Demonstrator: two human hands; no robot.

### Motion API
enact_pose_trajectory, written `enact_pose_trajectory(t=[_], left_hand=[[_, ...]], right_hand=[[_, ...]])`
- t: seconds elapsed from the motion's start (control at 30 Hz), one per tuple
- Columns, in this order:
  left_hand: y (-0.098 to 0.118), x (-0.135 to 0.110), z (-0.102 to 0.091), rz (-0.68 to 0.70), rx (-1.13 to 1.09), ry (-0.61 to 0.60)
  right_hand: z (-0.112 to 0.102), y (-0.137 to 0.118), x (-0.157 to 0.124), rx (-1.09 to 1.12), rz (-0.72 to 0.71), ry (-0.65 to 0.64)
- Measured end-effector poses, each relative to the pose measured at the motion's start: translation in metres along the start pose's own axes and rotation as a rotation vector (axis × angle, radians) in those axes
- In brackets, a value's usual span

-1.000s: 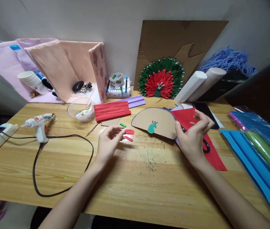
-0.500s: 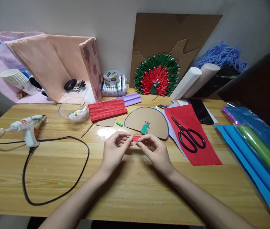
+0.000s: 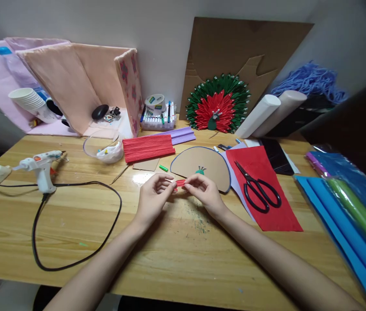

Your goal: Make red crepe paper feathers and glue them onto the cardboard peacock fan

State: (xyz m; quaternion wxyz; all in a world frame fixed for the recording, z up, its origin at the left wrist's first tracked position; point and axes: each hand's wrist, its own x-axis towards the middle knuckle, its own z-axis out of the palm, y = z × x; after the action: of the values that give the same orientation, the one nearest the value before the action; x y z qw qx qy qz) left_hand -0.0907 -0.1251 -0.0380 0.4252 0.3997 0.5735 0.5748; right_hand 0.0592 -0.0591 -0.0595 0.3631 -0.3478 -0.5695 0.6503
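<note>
A small strip of red crepe paper (image 3: 180,183) is pinched between my two hands, low over the table. My left hand (image 3: 155,192) grips its left end with thumb and fingertips, and my right hand (image 3: 204,192) grips the other end. Just behind them lies a cardboard half-circle (image 3: 199,157) with a dark blue edge. On it a green bird-shaped cutout (image 3: 200,171) with a small crest is partly hidden by my right hand. A folded piece of red crepe paper (image 3: 149,149) rests behind my left hand, near a green marker cap (image 3: 163,168).
A glue gun (image 3: 42,168) stands at left, its black cord (image 3: 120,216) looped on the table. Black-handled scissors (image 3: 259,190) lie on a red sheet (image 3: 283,216) at right. A red and green paper peacock (image 3: 215,106) leans at the back. Blue rolls (image 3: 335,224) line the right edge.
My hands have come slightly closer together and shifted a little left, still pinching the red strip. My right hand now covers more of the green cutout. The whole view has shifted slightly.
</note>
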Motion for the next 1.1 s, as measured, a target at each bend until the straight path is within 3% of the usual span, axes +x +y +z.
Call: enact_pose_trajectory(t=[0.37,0.7,1.1], left_hand=[[-0.0032,-0.002,0.0023,0.139,0.105,-0.093],[-0.003,-0.0028,0.0022,0.236,0.235,-0.093],[-0.0005,-0.0017,0.002,0.487,0.49,-0.075]], right_hand=[[0.005,0.0039,-0.0037,-0.039,-0.049,0.003],[0.0038,0.0057,-0.0056,-0.038,-0.066,-0.007],[0.0046,0.0071,-0.0079,-0.096,-0.104,0.003]])
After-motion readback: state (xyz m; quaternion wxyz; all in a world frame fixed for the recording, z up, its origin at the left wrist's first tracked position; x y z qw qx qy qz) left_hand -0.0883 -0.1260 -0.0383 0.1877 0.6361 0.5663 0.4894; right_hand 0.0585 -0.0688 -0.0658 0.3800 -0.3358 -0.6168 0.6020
